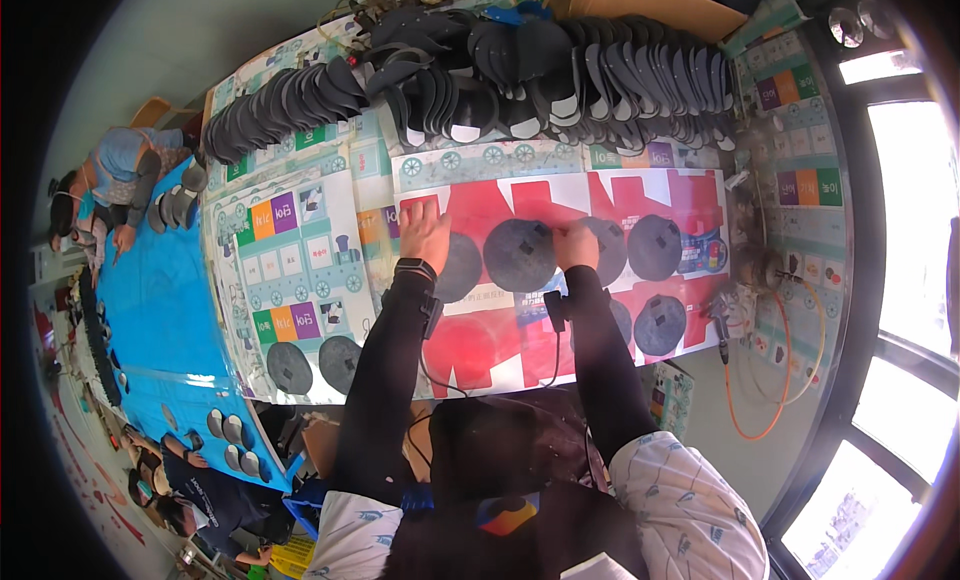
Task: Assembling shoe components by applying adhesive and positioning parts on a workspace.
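My left hand (425,236) lies with its fingers stretched out on a red and white printed sheet (470,350). Just beside it, a dark grey round piece (456,270) is partly covered by the wrist. My right hand (577,247) has its fingers pinched together at the right edge of another dark round piece (518,258), which bears a small dark square patch. What those fingers grip is hidden. More round pieces, one of them a patched disc (655,248), lie right of my right hand, and a further disc (660,325) sits nearer me.
Stacked dark curved pieces (500,70) line the table's back. Two discs lie at the left, one being a grey disc (290,368). An air-gun-like tool (722,330) with an orange hose hangs at the right edge. Other people work around a blue table (160,300) at the left.
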`<move>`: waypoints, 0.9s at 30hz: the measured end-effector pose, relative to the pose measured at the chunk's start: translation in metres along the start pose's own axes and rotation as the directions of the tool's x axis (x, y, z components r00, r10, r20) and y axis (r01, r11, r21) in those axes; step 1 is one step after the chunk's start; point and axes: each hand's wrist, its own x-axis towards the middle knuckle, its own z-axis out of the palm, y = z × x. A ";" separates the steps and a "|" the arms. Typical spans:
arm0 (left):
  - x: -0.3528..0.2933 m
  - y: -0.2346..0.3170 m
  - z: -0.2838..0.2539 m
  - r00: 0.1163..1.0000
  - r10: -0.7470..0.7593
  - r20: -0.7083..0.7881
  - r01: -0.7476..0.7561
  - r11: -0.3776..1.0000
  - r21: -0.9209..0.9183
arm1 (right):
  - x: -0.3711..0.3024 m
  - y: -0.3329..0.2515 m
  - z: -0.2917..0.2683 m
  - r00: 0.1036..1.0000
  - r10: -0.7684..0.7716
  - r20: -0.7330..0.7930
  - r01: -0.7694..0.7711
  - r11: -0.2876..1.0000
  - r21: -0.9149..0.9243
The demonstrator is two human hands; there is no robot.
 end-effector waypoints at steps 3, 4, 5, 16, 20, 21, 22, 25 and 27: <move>0.004 0.004 -0.004 0.999 -0.029 0.042 0.029 1.000 -0.002 | 0.002 -0.005 -0.003 1.000 -0.009 -0.017 0.008 0.996 -0.086; 0.004 0.005 -0.005 0.999 -0.028 0.041 0.028 1.000 -0.005 | 0.002 -0.004 -0.003 1.000 -0.024 -0.018 0.022 0.994 -0.105; 0.002 0.004 -0.006 0.998 -0.036 0.052 0.038 0.999 -0.031 | 0.001 -0.008 -0.002 0.999 -0.028 -0.015 0.027 0.994 -0.104; -0.006 0.002 -0.043 0.992 0.119 -0.041 -0.124 0.974 -0.192 | 0.023 0.003 0.003 0.981 -0.161 0.103 0.183 0.951 -0.250; -0.029 -0.001 -0.079 0.989 0.131 0.069 -0.100 0.934 -0.344 | 0.023 -0.002 0.003 0.977 -0.154 0.149 0.191 0.940 -0.283; -0.041 -0.006 -0.092 0.990 0.104 0.093 -0.057 0.912 -0.407 | 0.022 -0.008 -0.001 0.948 -0.182 0.262 0.249 0.935 -0.252; -0.056 -0.011 -0.106 0.995 0.048 0.088 -0.003 0.893 -0.449 | 0.020 -0.014 -0.005 0.904 -0.209 0.372 0.303 0.929 -0.214; -0.103 -0.050 -0.165 0.961 -0.182 0.209 0.277 0.651 -0.707 | 0.002 -0.023 -0.036 0.667 -0.445 0.598 0.525 0.850 0.047; -0.110 -0.083 -0.167 0.936 -0.290 0.200 0.316 0.437 -0.842 | 0.003 0.005 -0.062 0.447 -0.813 0.372 0.788 0.555 0.266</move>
